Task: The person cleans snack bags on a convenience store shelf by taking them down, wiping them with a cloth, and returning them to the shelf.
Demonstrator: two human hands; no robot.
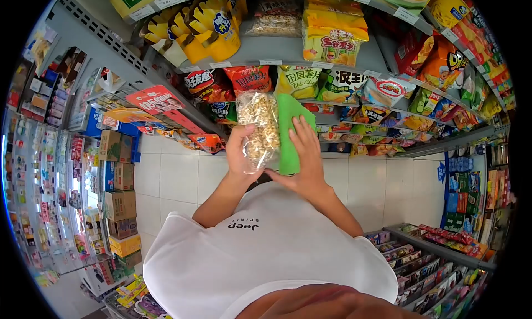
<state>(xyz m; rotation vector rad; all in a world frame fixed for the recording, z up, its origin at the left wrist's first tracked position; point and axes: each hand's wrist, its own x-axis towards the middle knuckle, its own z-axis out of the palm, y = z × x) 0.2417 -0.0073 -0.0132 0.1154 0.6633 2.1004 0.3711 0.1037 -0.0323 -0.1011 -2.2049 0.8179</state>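
Observation:
A clear plastic bag of light-brown puffed snack (259, 128) is held upright in front of my chest. My left hand (240, 150) grips its left side, with the thumb across the front. A bright green cloth (287, 133) lies against the bag's right side. My right hand (303, 158) is on the cloth, its fingers bent over the front and pressing it; the thumb points toward the bag's lower end. Just beyond the bag and cloth are shelved snack packets, among them a red one (247, 78) and a pale green one (297, 82).
Curved grey shelves (266, 57) with yellow packs (334, 34) rise ahead. A shelf end with a red sign (155, 99) stands at left, cardboard boxes (120, 205) beyond it. Behind at lower right is a rack of small packets (426, 269).

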